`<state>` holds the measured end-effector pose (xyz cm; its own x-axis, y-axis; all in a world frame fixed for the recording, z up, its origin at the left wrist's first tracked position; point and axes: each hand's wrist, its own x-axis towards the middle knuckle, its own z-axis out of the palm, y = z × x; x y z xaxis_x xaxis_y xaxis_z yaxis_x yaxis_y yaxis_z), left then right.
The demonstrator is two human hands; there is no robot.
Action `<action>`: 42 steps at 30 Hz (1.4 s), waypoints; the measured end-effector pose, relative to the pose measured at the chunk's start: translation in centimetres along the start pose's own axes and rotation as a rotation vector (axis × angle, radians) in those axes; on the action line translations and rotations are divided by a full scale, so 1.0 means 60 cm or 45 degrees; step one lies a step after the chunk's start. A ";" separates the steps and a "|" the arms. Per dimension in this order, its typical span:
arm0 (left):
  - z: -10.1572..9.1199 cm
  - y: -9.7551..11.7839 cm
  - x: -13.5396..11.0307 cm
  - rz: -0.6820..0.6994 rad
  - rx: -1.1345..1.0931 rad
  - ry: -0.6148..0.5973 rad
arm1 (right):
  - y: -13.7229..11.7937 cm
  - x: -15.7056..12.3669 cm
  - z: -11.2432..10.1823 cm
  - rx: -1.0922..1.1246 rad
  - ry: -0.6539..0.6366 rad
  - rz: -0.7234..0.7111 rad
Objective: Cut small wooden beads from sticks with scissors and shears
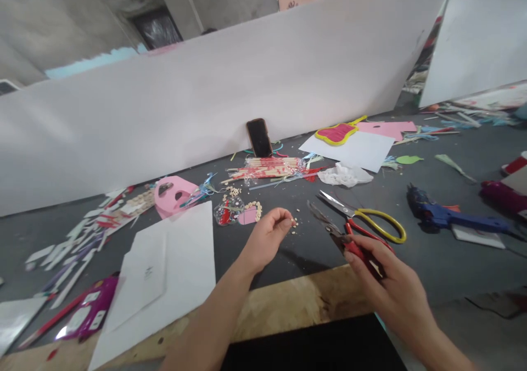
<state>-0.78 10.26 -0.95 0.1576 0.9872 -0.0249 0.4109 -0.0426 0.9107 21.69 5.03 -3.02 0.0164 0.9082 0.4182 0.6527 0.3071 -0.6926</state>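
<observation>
My left hand (269, 232) is closed in a pinch above the dark table. What its fingertips hold, if anything, is too small to make out. Small beige bits (295, 224) lie scattered just beyond those fingertips. My right hand (387, 283) grips red-handled scissors (329, 225), their dark blades pointing up and left toward my left hand. Another pair of scissors, with yellow and red handles (376, 220), lies on the table behind. Left of my left hand is a pink piece (247, 215) edged with beige bits, beside a clear bag (226, 212) with small red contents.
White sheets (181, 261) and a pink mask-like cutout (173, 195) lie left. Bundled sticks (272, 168), a propped phone (259, 137) and crumpled tissue (345, 174) stand behind. A blue glue gun (457, 214) is at right. A white panel (214, 85) borders the table's back.
</observation>
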 end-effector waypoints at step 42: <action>0.113 0.025 -0.083 0.027 -0.205 -0.095 | -0.034 0.023 0.060 0.760 -0.194 0.436</action>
<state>5.13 4.25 -2.26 0.2332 0.9720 -0.0302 0.2588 -0.0321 0.9654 17.65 6.66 -3.16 0.0123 0.9980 0.0622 0.1021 0.0606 -0.9929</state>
